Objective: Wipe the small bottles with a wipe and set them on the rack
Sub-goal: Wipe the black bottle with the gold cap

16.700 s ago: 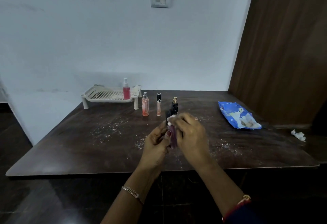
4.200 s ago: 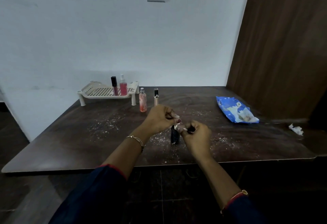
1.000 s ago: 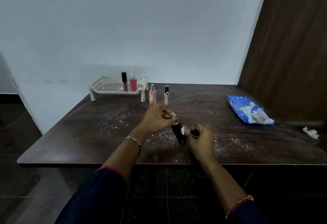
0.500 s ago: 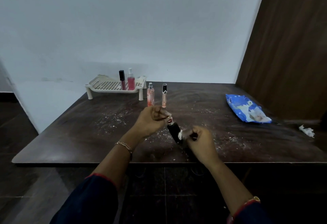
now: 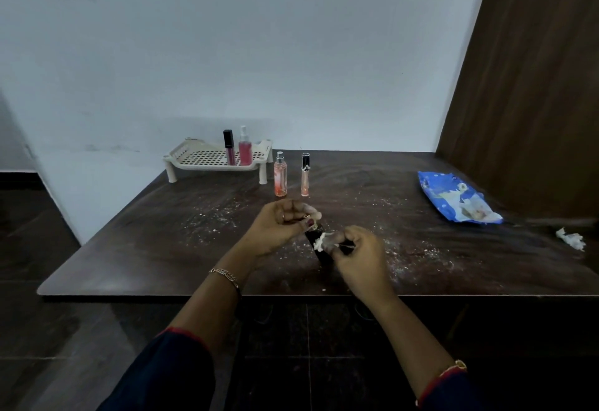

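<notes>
I see left hand (image 5: pixel 282 225) gripping black bottle (image 5: pixel 313 236), right hand (image 5: pixel 359 258) pinching wipe (image 5: pixel 319 242); peach bottle (image 5: pixel 280 178), slim tube (image 5: pixel 305 175) near desk's (image 5: pixel 162 248) far edge.

No words or numbers can be read. The blue packet (image 5: pixel 455 198) on the right of the desk (image 5: pixel 162 248) bears print too blurred to read; the black-capped bottle (image 5: pixel 305 180) shows an illegible white mark.
</notes>
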Demonstrator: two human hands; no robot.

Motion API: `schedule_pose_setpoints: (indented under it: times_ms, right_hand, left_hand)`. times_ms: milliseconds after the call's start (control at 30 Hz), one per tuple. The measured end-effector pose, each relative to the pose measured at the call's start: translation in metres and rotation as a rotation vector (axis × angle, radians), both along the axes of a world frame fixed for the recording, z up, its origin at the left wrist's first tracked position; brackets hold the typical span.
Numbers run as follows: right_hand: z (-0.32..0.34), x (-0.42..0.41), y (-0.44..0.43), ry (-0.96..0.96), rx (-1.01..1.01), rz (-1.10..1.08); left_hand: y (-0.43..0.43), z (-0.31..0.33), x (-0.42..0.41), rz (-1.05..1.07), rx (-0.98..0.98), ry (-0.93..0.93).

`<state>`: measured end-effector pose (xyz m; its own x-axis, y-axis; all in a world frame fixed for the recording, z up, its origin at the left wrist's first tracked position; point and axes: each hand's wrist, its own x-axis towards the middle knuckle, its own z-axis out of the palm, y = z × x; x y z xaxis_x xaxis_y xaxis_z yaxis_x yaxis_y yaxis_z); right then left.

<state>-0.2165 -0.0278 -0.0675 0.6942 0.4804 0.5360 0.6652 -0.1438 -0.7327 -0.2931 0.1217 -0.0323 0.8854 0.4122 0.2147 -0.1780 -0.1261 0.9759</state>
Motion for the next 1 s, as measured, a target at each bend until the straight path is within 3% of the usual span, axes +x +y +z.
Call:
schedule_pose_setpoints:
  times_ms: [167,267,367,567,800,1000]
  right_hand:
    - [-0.009,0.001,-0.013,-0.061,-0.055,-0.036]
    - [-0.011,0.006,-0.019,0.023,-0.117,-0.031]
    - [-0.001,0.009,-0.013,0.132,-0.057,-0.038]
    - [0.02,0.003,0.009,0.14,0.123,0.007]
    - [-0.005,0.011,-0.011,0.175,-0.051,-0.076]
    - [0.018,0.006,0.009,0.14,0.068,-0.014]
  left_hand:
    - [-0.014,-0.012,0.013,0.158,-0.064,-0.085]
    - [-0.016,-0.014,0.016,0.193,-0.003,-0.063]
    - [-0.016,-0.016,0.016,0.219,-0.008,-0.061]
    - [-0.017,-0.014,0.01,0.216,0.005,-0.077]
    - [-0.013,-0.014,0.011,0.16,-0.066,-0.033]
    - [-0.022,-0.009,0.011,0.146,-0.007,-0.06]
